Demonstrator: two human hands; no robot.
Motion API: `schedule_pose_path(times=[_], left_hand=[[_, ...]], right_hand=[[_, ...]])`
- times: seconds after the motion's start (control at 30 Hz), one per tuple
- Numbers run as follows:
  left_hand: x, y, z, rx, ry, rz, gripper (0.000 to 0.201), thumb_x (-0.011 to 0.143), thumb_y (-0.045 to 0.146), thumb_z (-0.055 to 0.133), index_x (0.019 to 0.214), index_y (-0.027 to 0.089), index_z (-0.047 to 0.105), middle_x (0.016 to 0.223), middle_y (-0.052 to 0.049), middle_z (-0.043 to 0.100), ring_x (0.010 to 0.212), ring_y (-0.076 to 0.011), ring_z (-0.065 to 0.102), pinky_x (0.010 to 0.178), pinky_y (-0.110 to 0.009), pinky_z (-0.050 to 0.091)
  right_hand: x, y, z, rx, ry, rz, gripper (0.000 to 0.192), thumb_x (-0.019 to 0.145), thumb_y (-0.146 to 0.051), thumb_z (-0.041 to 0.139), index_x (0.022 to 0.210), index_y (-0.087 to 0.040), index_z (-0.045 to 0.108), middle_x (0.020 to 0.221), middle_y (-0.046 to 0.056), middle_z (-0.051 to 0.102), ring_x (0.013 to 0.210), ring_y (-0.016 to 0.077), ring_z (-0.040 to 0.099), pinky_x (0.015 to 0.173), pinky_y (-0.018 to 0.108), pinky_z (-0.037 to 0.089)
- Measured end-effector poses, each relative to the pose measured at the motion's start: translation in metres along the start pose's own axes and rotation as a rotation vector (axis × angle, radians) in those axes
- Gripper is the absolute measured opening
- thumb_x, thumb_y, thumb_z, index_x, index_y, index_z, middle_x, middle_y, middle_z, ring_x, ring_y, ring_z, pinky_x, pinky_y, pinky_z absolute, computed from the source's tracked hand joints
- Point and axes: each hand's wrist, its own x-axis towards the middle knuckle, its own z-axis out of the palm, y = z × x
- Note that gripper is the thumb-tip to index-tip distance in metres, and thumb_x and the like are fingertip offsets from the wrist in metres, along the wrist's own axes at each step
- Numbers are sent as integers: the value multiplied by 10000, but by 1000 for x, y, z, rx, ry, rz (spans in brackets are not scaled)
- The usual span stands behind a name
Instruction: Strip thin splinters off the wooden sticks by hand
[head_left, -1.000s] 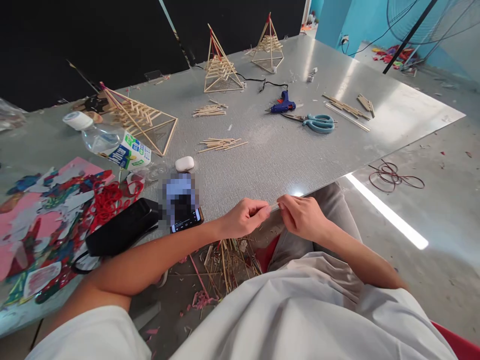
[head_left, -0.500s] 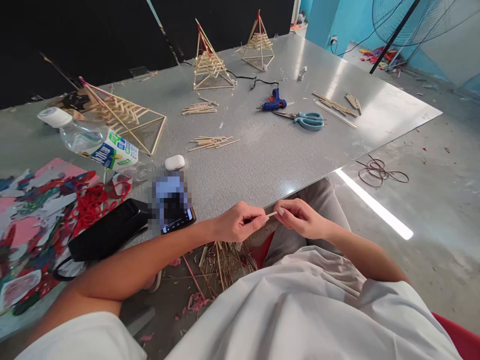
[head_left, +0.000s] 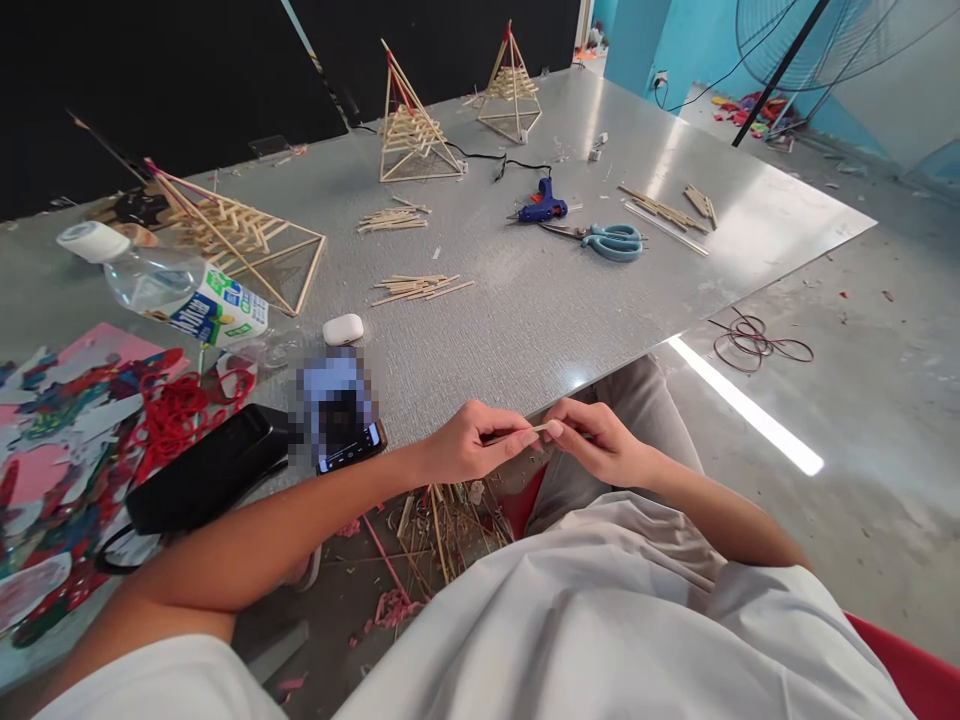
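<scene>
A thin wooden stick [head_left: 525, 432] is pinched between the left hand [head_left: 469, 443] and the right hand [head_left: 600, 440], each closed on one end of it, just off the near edge of the table [head_left: 540, 310] and above the lap. Below the hands, a litter of stick offcuts [head_left: 442, 520] is seen on the floor beside the near edge. On the table, close to that edge and left of the hands, a phone [head_left: 341, 425] is laid next to a black case [head_left: 202, 480], with a white earbud case [head_left: 343, 329] a little farther in. Red rubber bands [head_left: 180, 410] are heaped on coloured paper [head_left: 67, 450] at the near left corner. A water bottle [head_left: 169, 290] is lying on its side by a toppled stick pyramid [head_left: 240, 235] along the left edge. Two bundles of sticks [head_left: 420, 287] are placed near the middle of the table. Two upright pyramids [head_left: 412, 125] are set at the far edge. A blue glue gun [head_left: 544, 205] and scissors [head_left: 611, 240] are laid toward the right side, with more sticks [head_left: 667, 210] nearer the right corner.
</scene>
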Motion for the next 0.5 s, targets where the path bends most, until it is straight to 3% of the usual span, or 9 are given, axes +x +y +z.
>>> schedule_pose_path(times=[0.1,0.2,0.3,0.5], left_hand=[[1,1,1,-29,46,1,443,1095,465,608,1034,87,831,578,66,406,519,-73,303,469,-212,232],[3,2,1,-41,72,53,445,1100,466,626,1001,106,867,608,9,569,555,-86,427,509,-212,341],[5,0,1,-19,139,124,377,1069,448,701,988,133,892,770,-68,712,636,-104,557,564,-220,429],[5,-8,3,19,232,200,255,995,411,817,998,174,912,851,-74,718,704,-113,615,591,-222,471]], right_hand=[[2,0,-3,-13,13,-6,419,1110,-547,572,912,-183,636,658,-59,438,597,100,323,555,264,266],[3,2,1,250,-26,98,474,1080,-620,595,862,-199,597,627,-83,366,557,91,273,518,254,223],[4,4,7,482,-48,187,502,1048,-666,628,841,-213,559,598,-115,288,520,78,209,497,243,194],[5,3,18,528,65,188,517,1034,-652,659,792,-221,507,596,-109,317,514,68,193,493,236,184]])
